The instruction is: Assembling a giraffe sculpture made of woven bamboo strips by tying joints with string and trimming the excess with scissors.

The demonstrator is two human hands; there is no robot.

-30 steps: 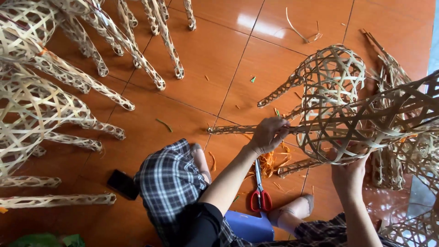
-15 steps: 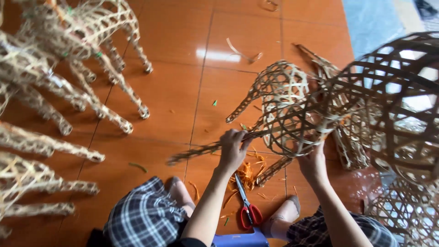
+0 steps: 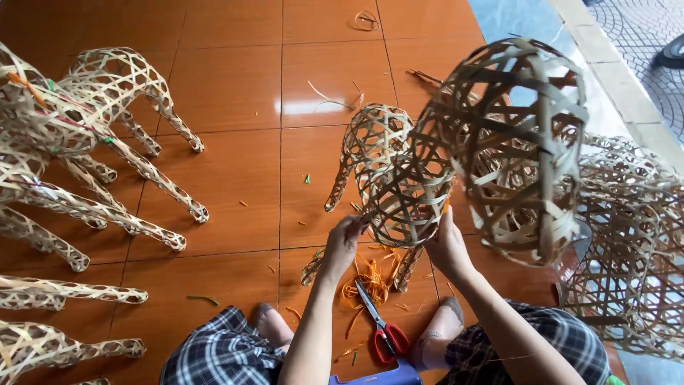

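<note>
Woven bamboo animal frames (image 3: 85,142) crowd the left of the frame. At lower centre the left hand (image 3: 342,242) pinches a leg of the lattice figure (image 3: 456,157), red-handled scissors (image 3: 381,324) lying on the tiled floor (image 3: 235,93) below. The right hand (image 3: 447,246) cups its rounded end; steady support there would likely keep the weave from twisting.

Left hand (image 3: 342,241) is leaving long woven leg, now gripping rim of open-weave pale bamboo animal frame (image 3: 456,164). Right hand (image 3: 447,246) is rising to same rim. Frame is tilting upright, rounded body swinging closer to camera. Red-handled scissors (image 3: 379,324) are appearing more centred as view shifts.
</note>
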